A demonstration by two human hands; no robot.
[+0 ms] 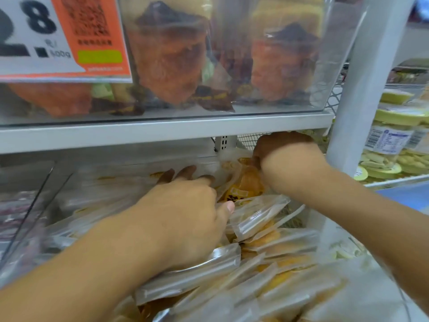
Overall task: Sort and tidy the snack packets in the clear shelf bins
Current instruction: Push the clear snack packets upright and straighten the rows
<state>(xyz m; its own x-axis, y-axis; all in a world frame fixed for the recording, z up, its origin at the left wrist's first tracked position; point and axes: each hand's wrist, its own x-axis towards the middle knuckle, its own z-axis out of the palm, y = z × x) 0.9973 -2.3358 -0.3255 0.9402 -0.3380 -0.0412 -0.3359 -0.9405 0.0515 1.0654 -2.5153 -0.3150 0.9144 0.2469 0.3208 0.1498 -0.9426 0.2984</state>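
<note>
Item, nearest the lens: heap of clear snack packets [232,270] with yellow-orange contents, filling the lower clear bin [34,201] under both hands and spilling toward the camera. Judged light, thin and limp, with slick film that slides packet on packet; the flat sealed ends look the surest place to pinch, the bulged middles likely crushable. Item: upper clear bin [329,66] above both hands, holding orange and dark packets, with a price card [58,38] at its front left. Item: left hand [188,205], fingers stretched forward and loosely spread over the heap, thumb touching a packet's edge, gripping nothing that shows. Item: right hand [285,149], beyond and to the right of the left, knuckles up under the shelf rail [162,131], fingers curled down toward an upright orange-labelled packet [243,184]; whether they clamp it cannot be told, the fingertips being hidden behind the wrist. Hidden or unclear: the bin's back wall, packet print, the left bin's contents, all blurred. Jars with yellow lids [394,126] sit far right of the grip.
</note>
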